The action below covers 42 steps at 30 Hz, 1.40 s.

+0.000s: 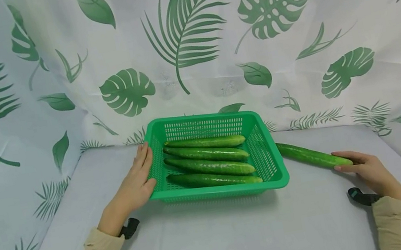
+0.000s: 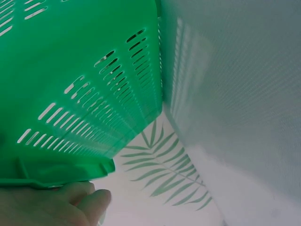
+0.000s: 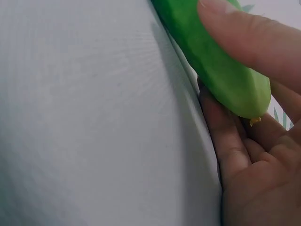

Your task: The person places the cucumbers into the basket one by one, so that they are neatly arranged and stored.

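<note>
A green plastic basket [image 1: 220,191] with slotted walls stands on the table, and several cucumbers [image 1: 210,169] lie side by side in it. My left hand [image 1: 136,183] rests on the basket's left rim with its fingers stretched along it. In the left wrist view, its fingertips [image 2: 94,205] are right at the rim, beside the slotted wall [image 2: 94,103]. To the right of the basket, my right hand [image 1: 369,169] grips the pale end of another cucumber [image 1: 308,156]. In the right wrist view, the thumb lies over this cucumber [image 3: 230,80] and fingers are beneath it, close to the table.
A pale cloth covers the table [image 1: 221,242]. White curtains with green leaf prints [image 1: 191,28] hang behind it and along both sides. Each wrist carries a dark strapped device, one at the left wrist [image 1: 130,228] and one at the right wrist [image 1: 362,196].
</note>
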{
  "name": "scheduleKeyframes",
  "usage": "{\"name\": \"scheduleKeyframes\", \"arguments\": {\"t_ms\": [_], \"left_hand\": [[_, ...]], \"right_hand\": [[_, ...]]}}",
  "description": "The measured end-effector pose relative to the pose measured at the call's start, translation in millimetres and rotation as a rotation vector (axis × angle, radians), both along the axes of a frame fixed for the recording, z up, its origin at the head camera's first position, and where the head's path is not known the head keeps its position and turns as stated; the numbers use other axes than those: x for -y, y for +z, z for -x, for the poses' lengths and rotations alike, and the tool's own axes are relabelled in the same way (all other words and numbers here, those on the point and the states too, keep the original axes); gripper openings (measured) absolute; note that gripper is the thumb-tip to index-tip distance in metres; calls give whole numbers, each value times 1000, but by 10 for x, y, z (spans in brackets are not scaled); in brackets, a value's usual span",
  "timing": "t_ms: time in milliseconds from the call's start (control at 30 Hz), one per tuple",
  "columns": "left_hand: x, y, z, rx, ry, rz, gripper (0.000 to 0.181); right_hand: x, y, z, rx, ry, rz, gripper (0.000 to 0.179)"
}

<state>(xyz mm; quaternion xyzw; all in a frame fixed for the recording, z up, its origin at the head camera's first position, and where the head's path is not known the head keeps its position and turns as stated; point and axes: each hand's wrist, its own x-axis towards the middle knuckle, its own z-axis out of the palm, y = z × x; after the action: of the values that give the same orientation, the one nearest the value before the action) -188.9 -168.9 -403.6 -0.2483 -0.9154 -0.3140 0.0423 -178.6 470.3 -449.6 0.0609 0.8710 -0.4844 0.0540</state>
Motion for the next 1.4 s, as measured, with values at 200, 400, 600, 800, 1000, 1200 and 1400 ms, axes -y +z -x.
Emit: {"name": "scheduleKeyframes", "arguments": {"t_ms": [200,400,600,800,1000,1200,1400], "left_hand": [[9,-3,11,5,-1,5,74],[8,-15,24,-17,-11,-7,73],[-1,-18,16,-50,-12,-14,73],[7,-13,27,-24,-12,0,73],[6,-4,22,-25,-8,4,73],[4,16,7,-20,-13,-3,72],[5,8,8,-15,-20,-2,71]], "right_hand": [[18,-19,-19,-28,-13,45,58],[19,-21,-19,-16,-14,50,60],[-3,-30,-29,-12,-49,105,57],[-23,20,-59,-53,-104,137,53],[-33,159,-96,-136,-129,362,47],[-32,379,-162,-183,-133,460,47],[109,663,-220,-307,-191,556,47]]}}
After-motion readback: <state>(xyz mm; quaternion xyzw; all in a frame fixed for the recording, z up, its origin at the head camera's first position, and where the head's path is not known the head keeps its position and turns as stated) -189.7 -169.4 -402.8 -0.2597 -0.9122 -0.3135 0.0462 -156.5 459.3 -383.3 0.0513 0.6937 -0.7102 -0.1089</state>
